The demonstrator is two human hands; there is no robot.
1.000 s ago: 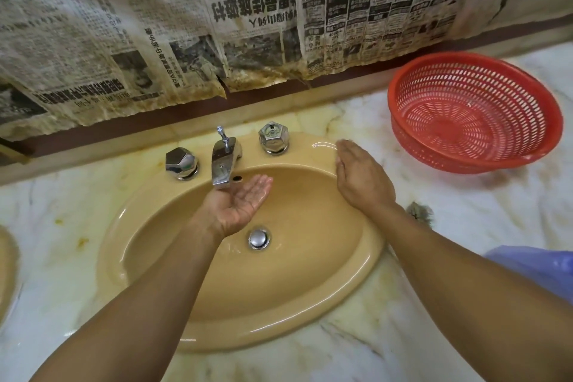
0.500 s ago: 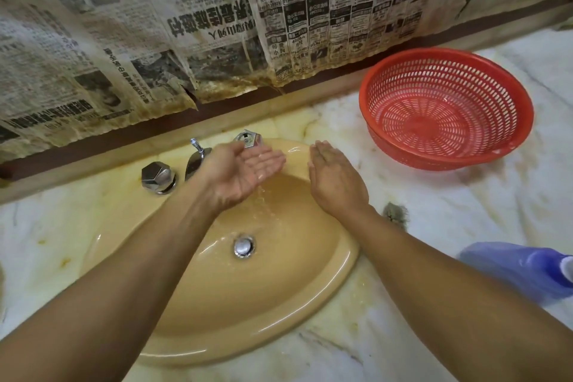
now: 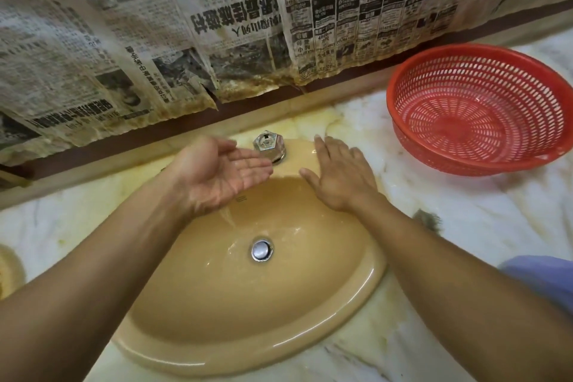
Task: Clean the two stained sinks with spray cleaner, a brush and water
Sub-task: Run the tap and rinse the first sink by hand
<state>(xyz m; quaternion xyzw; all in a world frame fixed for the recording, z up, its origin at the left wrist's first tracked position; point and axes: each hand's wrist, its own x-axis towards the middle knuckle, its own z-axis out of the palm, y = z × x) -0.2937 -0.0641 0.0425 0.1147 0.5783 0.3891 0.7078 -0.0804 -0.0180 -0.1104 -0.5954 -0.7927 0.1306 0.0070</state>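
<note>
Sink (image 3: 235, 329) sits in the tabletop (image 3: 465, 226) by its back edge. Left hand (image 3: 217, 174), grip wide, cups water over it; right hand (image 3: 338, 177), grip wide, rests flat on its rim. Tossed water may overshoot and soak the newspaper (image 3: 248, 25).

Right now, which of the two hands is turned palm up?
The left hand, cupped palm up over the sink beside the chrome tap handle. The right hand faces palm down, fingers straight, at the back rim.

Newspaper (image 3: 310, 9): Chinese print; "NT" and "4000" legible.
</note>
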